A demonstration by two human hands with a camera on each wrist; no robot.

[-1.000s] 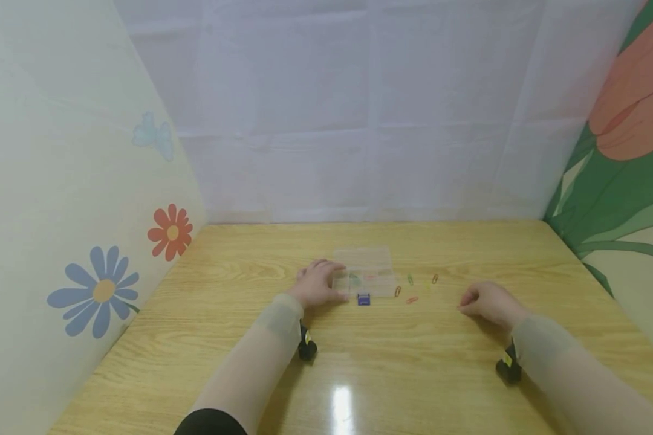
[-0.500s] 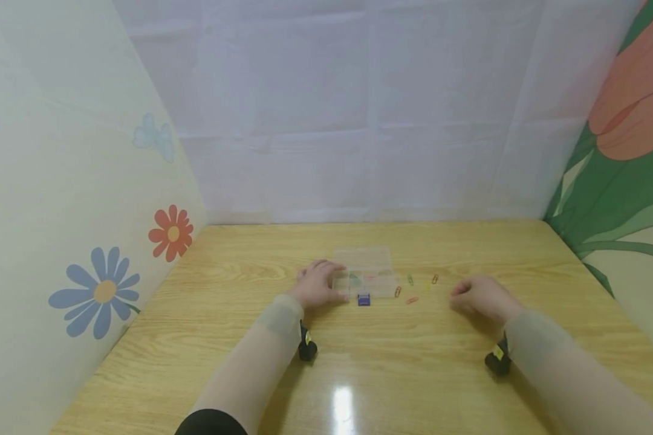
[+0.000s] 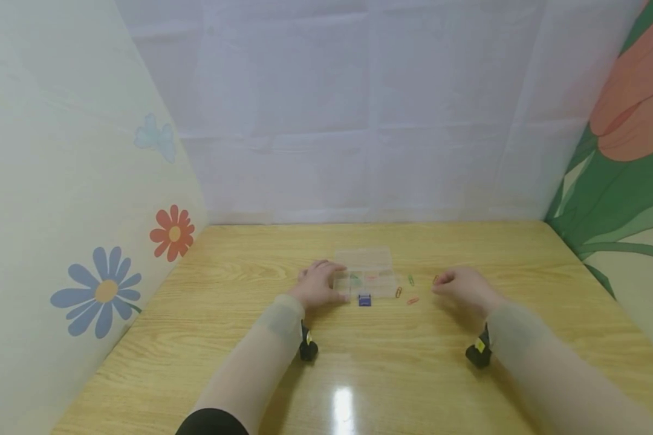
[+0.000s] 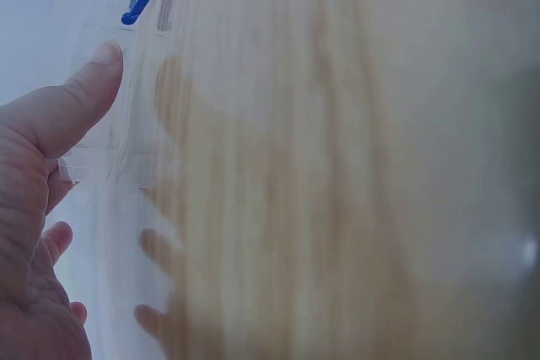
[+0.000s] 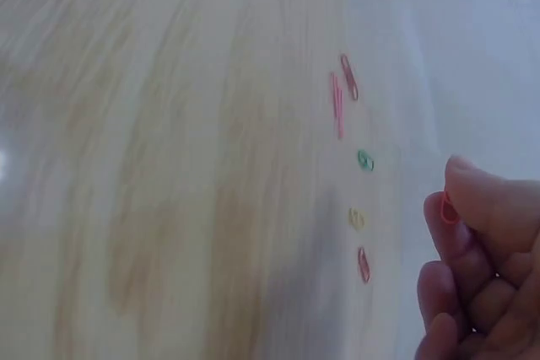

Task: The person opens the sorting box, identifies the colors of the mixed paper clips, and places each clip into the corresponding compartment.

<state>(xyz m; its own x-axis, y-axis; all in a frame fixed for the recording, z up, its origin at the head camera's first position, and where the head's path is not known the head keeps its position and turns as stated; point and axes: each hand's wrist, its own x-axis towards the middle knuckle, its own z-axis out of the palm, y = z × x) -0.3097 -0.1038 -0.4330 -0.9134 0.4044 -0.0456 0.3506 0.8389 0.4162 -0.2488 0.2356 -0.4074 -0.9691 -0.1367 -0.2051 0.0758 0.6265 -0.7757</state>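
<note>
Above a wood-grain tabletop (image 3: 402, 356), the right hand (image 3: 467, 290) pinches a red paper clip (image 5: 450, 209).
That hand hides part of the clip; green and pink bits (image 3: 371, 278) inside the clear plastic box (image 3: 379, 290) are too faint to name. White cloth (image 3: 326, 121) backs the tabletop, between flower-patterned panels (image 3: 27, 157). Loose paper clips (image 5: 350, 78) lie between the box and right hand, while the left hand (image 3: 318, 286) grips the box's left end, near its blue latch (image 3: 364, 300).

A screened-off tabletop booth is being shown: a wood-grain table (image 3: 397, 368) is being closed in on 3 sides, by a creased pale sheet (image 3: 370, 121) behind, a daisy-patterned wall (image 3: 49, 163) at left and a tulip-patterned wall (image 3: 626, 199) at right.
</note>
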